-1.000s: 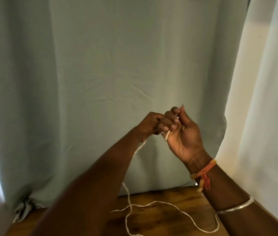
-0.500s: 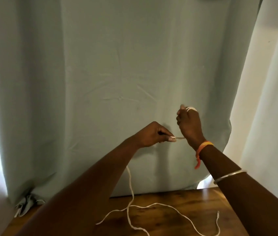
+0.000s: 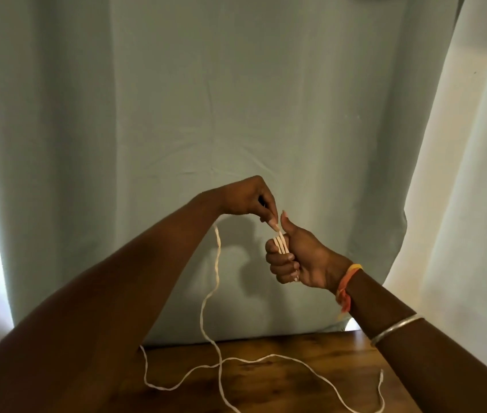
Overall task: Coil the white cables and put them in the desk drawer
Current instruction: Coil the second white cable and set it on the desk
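Observation:
A thin white cable (image 3: 217,265) hangs from my raised hands down to the wooden desk (image 3: 269,380), where its loose length lies in loops, its free end at the lower right. My right hand (image 3: 292,257) is curled in a fist, thumb up, with a few turns of the cable wound across its fingers. My left hand (image 3: 249,202) is just above and left of it, pinching the cable between thumb and forefinger right at those turns. No drawer is in view.
A pale green curtain (image 3: 236,114) hangs right behind the desk. White curtains (image 3: 471,204) stand at the right and a bright strip at the far left. An orange thread band and a silver bangle are on my right forearm.
My right hand has turned from back-facing to a fist with the thumb up, showing wound turns. My left hand rose and brought the cable over them. The view tilted down, showing more of the desk.

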The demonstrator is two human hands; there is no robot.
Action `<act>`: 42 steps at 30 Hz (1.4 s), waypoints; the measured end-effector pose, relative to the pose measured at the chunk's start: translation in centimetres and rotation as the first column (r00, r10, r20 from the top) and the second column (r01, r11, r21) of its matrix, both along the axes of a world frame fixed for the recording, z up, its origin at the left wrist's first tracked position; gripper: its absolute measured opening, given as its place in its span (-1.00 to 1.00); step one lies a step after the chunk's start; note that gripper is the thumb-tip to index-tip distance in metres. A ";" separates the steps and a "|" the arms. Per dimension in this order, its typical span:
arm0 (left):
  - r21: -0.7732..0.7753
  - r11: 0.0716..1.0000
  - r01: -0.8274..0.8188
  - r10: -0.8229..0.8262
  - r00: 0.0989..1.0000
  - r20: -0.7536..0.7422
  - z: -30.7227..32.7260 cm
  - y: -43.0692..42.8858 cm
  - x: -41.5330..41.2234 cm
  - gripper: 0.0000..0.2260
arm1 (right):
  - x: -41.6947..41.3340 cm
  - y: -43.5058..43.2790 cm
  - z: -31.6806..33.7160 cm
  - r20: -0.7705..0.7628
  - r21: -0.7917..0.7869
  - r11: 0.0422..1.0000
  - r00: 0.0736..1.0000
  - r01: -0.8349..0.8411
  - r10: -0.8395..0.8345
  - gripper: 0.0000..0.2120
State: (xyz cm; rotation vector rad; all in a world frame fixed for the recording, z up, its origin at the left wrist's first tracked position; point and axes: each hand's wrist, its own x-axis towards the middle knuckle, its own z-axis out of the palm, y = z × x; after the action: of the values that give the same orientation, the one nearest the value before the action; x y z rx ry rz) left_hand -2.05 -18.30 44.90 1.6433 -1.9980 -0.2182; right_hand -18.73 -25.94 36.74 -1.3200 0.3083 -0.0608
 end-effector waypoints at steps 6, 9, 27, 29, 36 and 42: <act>-0.152 0.981 -0.123 0.039 0.884 -0.466 -2.1 0.6 0.6 -0.88 | 0.1 2.3 1.5 0.398 0.260 0.943 0.913 -0.209 0.093 -0.43; -0.203 0.958 -0.204 0.024 0.761 -0.649 -4.7 0.1 -0.4 -0.70 | 0.8 3.5 3.4 0.593 0.337 0.916 0.805 -0.218 -0.027 -0.50; -0.083 0.983 -0.164 0.112 0.893 -0.437 -7.6 -1.2 -3.2 -0.87 | 2.3 -2.7 5.4 0.649 -0.317 0.467 0.548 0.825 -0.528 -0.62; -0.062 0.988 -0.143 0.122 0.958 -0.260 -6.5 -1.7 -3.4 -0.92 | 2.4 -3.9 3.7 0.595 -0.613 0.247 0.645 0.750 -0.480 -0.59; 0.059 0.997 -0.043 0.040 0.997 0.063 -2.6 -1.3 -2.5 -0.89 | 0.2 -2.2 1.6 -0.049 -0.579 0.773 0.936 0.257 -0.348 -0.65; 0.018 0.999 -0.046 0.047 0.996 -0.070 -0.9 -0.4 -1.4 -0.94 | -0.7 -1.5 0.4 -0.050 -0.044 0.999 0.999 0.019 -0.022 -0.31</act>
State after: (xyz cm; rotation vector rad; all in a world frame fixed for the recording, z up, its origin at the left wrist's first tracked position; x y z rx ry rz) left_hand -3.48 -18.71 43.98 1.6673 -1.9091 -0.2724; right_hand -19.45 -27.43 37.10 -1.3634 0.3650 -0.0521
